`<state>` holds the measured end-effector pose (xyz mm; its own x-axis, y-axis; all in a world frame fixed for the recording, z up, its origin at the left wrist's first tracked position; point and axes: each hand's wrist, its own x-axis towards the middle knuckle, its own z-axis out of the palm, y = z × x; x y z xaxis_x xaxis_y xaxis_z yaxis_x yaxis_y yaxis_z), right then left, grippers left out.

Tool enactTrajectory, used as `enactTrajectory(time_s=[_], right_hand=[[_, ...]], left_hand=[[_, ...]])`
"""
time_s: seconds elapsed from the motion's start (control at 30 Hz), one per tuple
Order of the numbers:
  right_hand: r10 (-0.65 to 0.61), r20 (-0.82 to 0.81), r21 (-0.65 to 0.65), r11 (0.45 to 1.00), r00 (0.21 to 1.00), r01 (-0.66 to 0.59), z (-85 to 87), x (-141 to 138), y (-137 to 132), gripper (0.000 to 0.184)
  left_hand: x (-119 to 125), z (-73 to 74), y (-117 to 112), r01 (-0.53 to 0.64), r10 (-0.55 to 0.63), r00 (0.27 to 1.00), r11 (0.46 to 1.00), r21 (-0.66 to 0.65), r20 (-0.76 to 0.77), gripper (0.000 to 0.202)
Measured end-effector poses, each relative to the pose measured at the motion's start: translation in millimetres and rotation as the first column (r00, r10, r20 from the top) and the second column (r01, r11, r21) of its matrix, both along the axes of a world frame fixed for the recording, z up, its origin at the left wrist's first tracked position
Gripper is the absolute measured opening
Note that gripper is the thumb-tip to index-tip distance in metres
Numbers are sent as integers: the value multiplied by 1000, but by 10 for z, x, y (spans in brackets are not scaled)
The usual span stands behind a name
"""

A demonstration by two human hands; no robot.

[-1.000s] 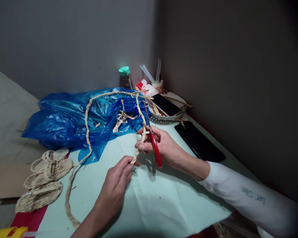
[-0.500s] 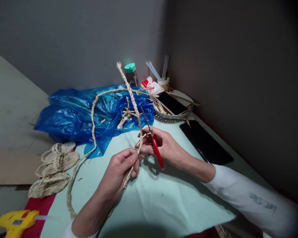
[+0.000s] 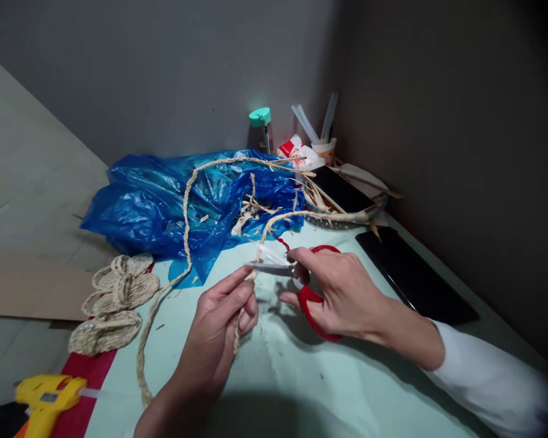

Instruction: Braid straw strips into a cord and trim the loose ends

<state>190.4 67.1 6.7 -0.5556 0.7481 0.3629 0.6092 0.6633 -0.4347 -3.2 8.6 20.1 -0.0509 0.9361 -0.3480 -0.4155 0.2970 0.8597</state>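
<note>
My left hand (image 3: pixel 223 319) pinches a braided straw cord (image 3: pixel 185 207) low over the pale green table cover (image 3: pixel 301 389). The cord loops back across a blue plastic bag (image 3: pixel 164 201) and down the table's left side. My right hand (image 3: pixel 347 292) grips red-handled scissors (image 3: pixel 308 298), fingers through the loops. The blades (image 3: pixel 269 264) point left and meet the cord just above my left fingers. A free length of cord runs right from the blades toward the basket.
Coiled straw pieces (image 3: pixel 114 304) lie at the left edge, a yellow glue gun (image 3: pixel 48 398) below them. A shallow basket (image 3: pixel 347 213) with a phone and straw scraps sits at the back, beside a green-capped bottle (image 3: pixel 260 128) and a cup of sticks (image 3: pixel 324 146). A dark tablet (image 3: pixel 415 274) lies right.
The scissors swung from pointing away to pointing left, blades now across the cord. The cord's upright end dropped over to the right. My left hand stayed on the cord.
</note>
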Motion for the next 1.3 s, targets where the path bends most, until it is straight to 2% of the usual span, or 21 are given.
enactTrajectory(time_s=[0.1,0.2,0.33,0.57,0.73,0.97,1.17,1.3], right_hand=[[-43,178,92,995,983,26,-33,-25,-27,32],[-122,266,205,976,956,68,-59,-33,-18,28],[-189,300,310,946,935,92,-72,-19,2,30],[-221,296,386,917,929,95,-85,2,-7,36],[-216,312,387,918,925,83,-87,-13,-2,30],[-217,313,423,904,925,70,-110,4,21,12],[-195,360,331,941,912,71,-105,23,41,14],[-259,320,216,956,911,196,-69,74,118,18]], left_hand=[[16,13,7,-52,52,998,999,6,-44,30],[50,55,0,-104,102,990,995,-10,-94,31],[75,80,-8,-129,124,981,991,-23,-153,32],[84,27,-20,-170,167,954,985,9,-247,41],[86,13,-35,-155,149,954,988,-4,-262,41],[67,2,-29,-127,121,969,992,-16,-215,40],[74,28,-40,-109,103,969,994,-15,-225,39],[58,7,-30,-91,91,970,996,13,-225,38]])
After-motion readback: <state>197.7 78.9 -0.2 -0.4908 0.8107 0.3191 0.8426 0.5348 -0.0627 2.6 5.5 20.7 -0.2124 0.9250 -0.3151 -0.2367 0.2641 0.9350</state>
